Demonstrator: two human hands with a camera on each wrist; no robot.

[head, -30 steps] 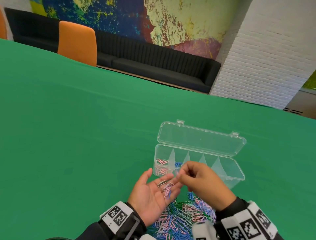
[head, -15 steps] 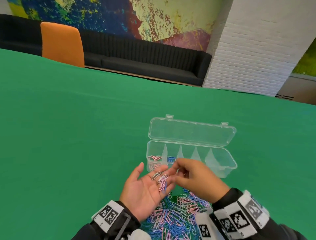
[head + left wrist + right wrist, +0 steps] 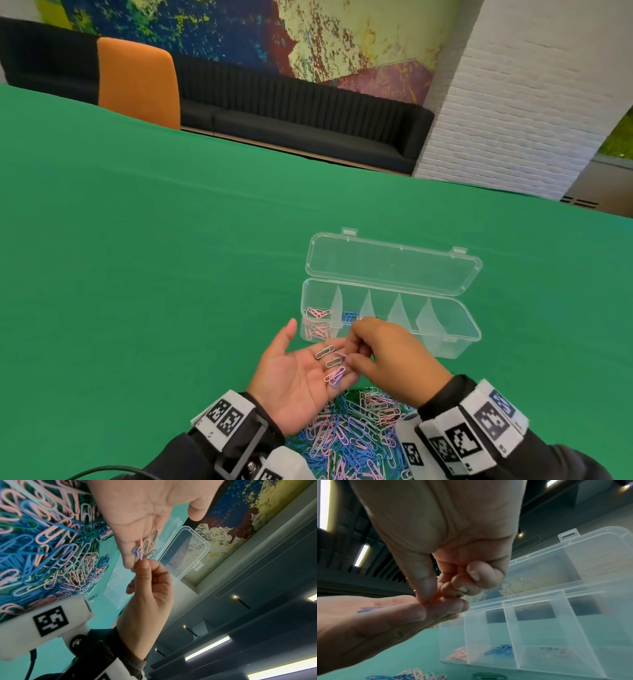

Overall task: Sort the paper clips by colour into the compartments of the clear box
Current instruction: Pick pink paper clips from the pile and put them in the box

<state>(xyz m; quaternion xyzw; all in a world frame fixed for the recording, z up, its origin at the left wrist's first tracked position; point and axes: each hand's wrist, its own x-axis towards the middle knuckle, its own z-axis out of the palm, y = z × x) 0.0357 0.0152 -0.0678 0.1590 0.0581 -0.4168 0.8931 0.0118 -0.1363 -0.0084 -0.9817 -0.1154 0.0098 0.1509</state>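
Pink paper clip (image 3: 141,553) pinched end-on by right hand (image 3: 387,356) over flat, open left hand (image 3: 294,377); pink compartment (image 3: 317,322) lies just beyond, leftmost in clear box (image 3: 448,337).

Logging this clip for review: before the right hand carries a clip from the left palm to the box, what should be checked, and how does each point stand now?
1. Clear box lid open, compartments reachable: ok.
2. Left hand flat, palm up, with a few paper clips lying on its fingers: ok.
3. Right hand pinches at the clips with thumb and forefinger: ok; whether it has only one clip: cannot tell.
4. Colour of the pinched clip: cannot tell; pinkish in the left wrist view.
5. Target compartments started: pink clips in the leftmost, blue clips in the next: ok.
6. Unsorted pile lies clear of the box: ok.
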